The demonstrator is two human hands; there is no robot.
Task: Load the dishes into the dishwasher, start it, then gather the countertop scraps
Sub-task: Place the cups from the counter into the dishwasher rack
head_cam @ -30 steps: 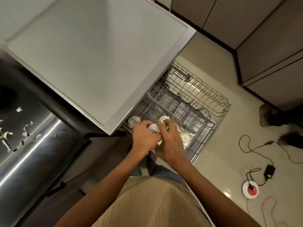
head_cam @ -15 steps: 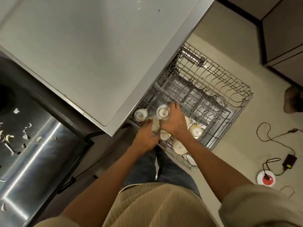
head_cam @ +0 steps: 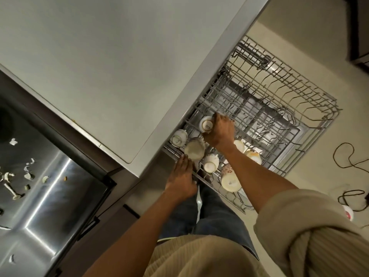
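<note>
I'm resting my left hand [head_cam: 180, 179] flat, fingers loose and gripping nothing, on the near rim of the grey wire dishwasher rack [head_cam: 311, 114], probably steadying it. Farther in, my right hand [head_cam: 219, 130] is clamping a white ceramic cup [head_cam: 206, 124], base up, seating it beside other upturned white cups so they drain. The rack's far half looks empty.

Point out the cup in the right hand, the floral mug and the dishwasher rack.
cup in the right hand [head_cam: 206, 124], head view, on its upturned base.
floral mug [head_cam: 227, 172], head view, on its patterned side.
dishwasher rack [head_cam: 319, 124], head view, on its far wire rim.
</note>
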